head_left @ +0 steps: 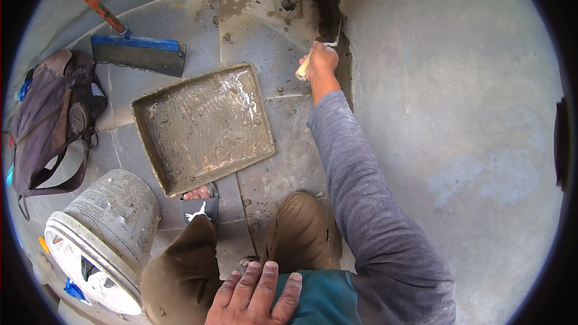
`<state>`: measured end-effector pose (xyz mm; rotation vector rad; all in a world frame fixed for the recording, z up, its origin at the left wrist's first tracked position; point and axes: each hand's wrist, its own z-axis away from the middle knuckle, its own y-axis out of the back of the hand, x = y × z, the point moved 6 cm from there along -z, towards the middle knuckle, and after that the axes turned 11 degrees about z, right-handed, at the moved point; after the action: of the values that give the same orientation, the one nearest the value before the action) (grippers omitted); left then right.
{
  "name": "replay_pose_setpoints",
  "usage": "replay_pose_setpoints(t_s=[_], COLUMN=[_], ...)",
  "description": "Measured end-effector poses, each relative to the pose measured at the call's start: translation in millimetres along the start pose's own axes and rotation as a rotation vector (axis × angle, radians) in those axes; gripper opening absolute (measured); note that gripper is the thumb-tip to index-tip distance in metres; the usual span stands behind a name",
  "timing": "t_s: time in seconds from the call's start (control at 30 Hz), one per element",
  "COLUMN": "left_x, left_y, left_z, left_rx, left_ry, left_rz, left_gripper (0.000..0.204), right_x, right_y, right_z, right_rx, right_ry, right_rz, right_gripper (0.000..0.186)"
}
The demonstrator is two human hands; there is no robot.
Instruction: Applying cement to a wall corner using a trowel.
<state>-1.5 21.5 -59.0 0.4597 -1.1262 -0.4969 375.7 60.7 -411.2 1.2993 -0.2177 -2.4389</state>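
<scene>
My right hand (322,62) is closed around the pale handle of a trowel (303,70). The trowel's metal neck bends toward the foot of the wall, where dark wet mortar (328,15) lines the corner; its blade is mostly out of sight. My left hand (256,295) lies with its fingers extended near my lap and holds nothing. Between my arm and the bag sits a shallow rectangular tray (205,126), coated with grey wet mortar, with a small shiny puddle at its far right.
A squeegee (138,51) with a blue head leans at the far left. A dark backpack (57,114) lies below it, and a white bucket (114,216) is tipped on its side nearby. A drain hole (289,4) opens in the floor tiles. The grey wall (445,114) rises along my right.
</scene>
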Motion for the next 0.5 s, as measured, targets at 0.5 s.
replay_pose_setpoints(t_s=[0.5], left_x=[1.9], left_y=[7.5], left_z=[-9.2], left_rx=[-0.093], left_ry=[0.091], left_rz=[0.112], left_gripper=[0.049], right_x=[33.5], right_y=[53.0], right_z=[-23.5], right_rx=[0.049], right_ry=[0.419], right_rz=[0.738], right_gripper=[0.034])
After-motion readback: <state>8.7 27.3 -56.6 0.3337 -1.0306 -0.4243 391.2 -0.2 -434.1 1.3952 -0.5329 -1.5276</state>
